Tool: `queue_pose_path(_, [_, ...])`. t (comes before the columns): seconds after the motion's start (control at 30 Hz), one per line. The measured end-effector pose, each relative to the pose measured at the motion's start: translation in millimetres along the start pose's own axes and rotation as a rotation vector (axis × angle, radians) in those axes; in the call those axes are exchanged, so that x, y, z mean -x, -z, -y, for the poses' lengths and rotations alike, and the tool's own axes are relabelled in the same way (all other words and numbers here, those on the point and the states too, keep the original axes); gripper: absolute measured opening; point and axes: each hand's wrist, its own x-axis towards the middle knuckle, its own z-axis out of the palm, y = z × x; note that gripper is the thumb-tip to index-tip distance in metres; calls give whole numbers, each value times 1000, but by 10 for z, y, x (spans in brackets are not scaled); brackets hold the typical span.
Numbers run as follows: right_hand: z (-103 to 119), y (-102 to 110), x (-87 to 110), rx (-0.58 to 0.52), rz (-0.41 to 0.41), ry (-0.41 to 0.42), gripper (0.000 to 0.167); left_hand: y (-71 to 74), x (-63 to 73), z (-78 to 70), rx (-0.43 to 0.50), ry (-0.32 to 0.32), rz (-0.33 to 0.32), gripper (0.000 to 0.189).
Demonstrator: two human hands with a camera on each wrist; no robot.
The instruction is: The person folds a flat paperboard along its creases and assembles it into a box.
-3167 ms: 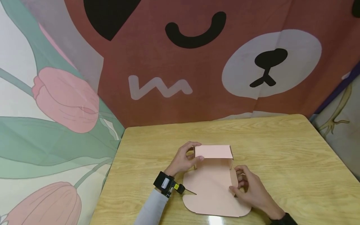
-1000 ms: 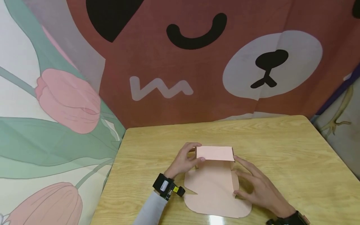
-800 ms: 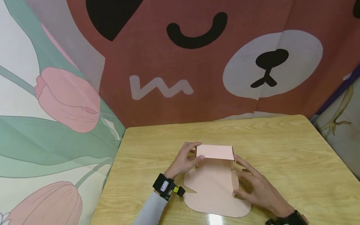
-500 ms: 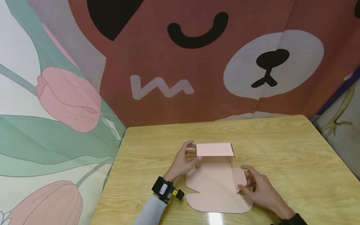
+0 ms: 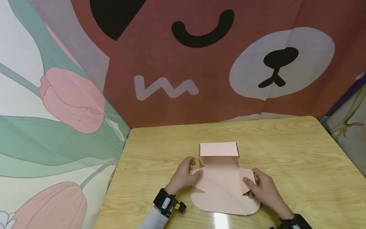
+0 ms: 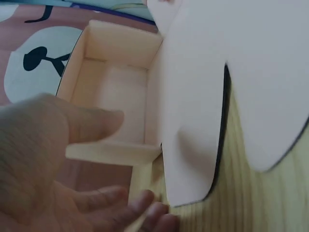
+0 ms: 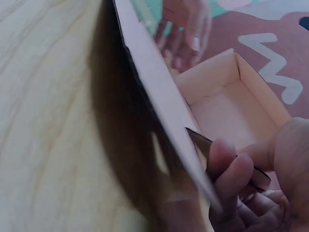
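A pale pink cardboard mailer box lies partly folded on the table; its boxed end stands up at the far side with walls raised. Toward me stretches its lid panel, ending in a wide rounded front flap. My right hand pinches the right side flap between thumb and curled fingers. Beside the left side flap, my left hand is held with fingers loosely bent and grips nothing; its thumb overlaps that flap in the head view. The left wrist view looks into the hollow boxed end.
The wood-grain table extends around the box on all sides. Behind it hangs a fabric backdrop with a bear print, and tulip prints are on the left. A black wrist camera band sits on the left wrist.
My left hand has let go of the boxed end and come back toward me. My right hand has moved from the boxed end's corner to the right flap, which now leans further outward.
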Motion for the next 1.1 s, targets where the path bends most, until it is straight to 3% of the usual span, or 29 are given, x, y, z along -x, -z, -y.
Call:
queue_pose_path(0.3, [-16, 41, -5, -51, -17, -10, 35, -21, 32, -26, -1, 133, 28, 55])
queue_pose_path(0.6, [0, 55, -25, -100, -34, -57, 37, -35, 19, -47, -30, 182, 58, 43])
queue_pose_path(1.1, [13, -71, -51, 74, -59, 56, 16, -132, -41, -99, -137, 241, 24, 50])
